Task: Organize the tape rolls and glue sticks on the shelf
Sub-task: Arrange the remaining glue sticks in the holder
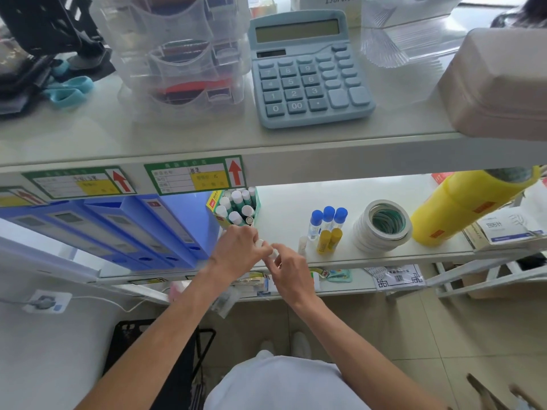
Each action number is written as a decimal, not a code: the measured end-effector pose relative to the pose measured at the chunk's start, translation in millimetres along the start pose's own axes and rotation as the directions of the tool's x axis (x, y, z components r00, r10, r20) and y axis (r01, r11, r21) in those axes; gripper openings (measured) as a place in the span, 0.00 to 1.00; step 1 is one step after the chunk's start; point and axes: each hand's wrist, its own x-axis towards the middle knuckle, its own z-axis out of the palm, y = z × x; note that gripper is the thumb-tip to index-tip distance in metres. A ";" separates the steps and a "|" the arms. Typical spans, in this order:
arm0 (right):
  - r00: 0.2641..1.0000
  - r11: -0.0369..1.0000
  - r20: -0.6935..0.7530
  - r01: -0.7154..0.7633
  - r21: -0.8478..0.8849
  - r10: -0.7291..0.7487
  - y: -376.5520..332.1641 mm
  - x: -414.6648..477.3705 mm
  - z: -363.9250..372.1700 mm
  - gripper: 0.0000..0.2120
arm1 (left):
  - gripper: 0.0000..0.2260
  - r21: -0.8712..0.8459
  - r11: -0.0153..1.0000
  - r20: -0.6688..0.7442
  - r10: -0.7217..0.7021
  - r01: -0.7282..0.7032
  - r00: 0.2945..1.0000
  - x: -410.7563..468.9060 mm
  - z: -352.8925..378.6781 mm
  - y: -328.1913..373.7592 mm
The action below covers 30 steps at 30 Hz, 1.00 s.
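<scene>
White lower shelf (284,202): open glue stick box (234,208) w/ upright white-capped sticks at back. Left hand (236,248) & right hand (288,269) both pinch small white glue sticks (262,244) at front edge. Tape roll stack (382,225) stands right.

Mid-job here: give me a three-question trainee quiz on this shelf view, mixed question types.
1. True or false: the stack of white tape rolls stands left of the blue-capped glue bottles.
2. Multiple choice: the glue-stick box stands beside A) the blue binders, B) the calculator, C) the yellow cylinder.
3. Fill in: the left hand and right hand meet on a small ____ object at the shelf's front edge.

Key: 1 false; 2 A; 3 white.
</scene>
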 end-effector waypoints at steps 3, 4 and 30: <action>0.998 0.999 0.034 -0.045 0.014 0.044 4.5 -0.9 1.3 0.18 | 0.12 -0.102 0.995 0.068 0.017 -0.010 0.998 5.1 18.0 -1.1; 0.997 0.997 0.038 -0.067 0.030 0.065 5.4 -0.9 1.2 0.18 | 0.11 -0.129 0.991 0.095 0.026 -0.014 0.995 8.0 25.5 -2.5; 0.909 0.943 0.256 -0.330 -0.037 0.329 37.2 -16.5 0.2 0.04 | 0.13 -0.429 0.903 0.118 0.023 0.030 0.993 31.4 106.2 -9.8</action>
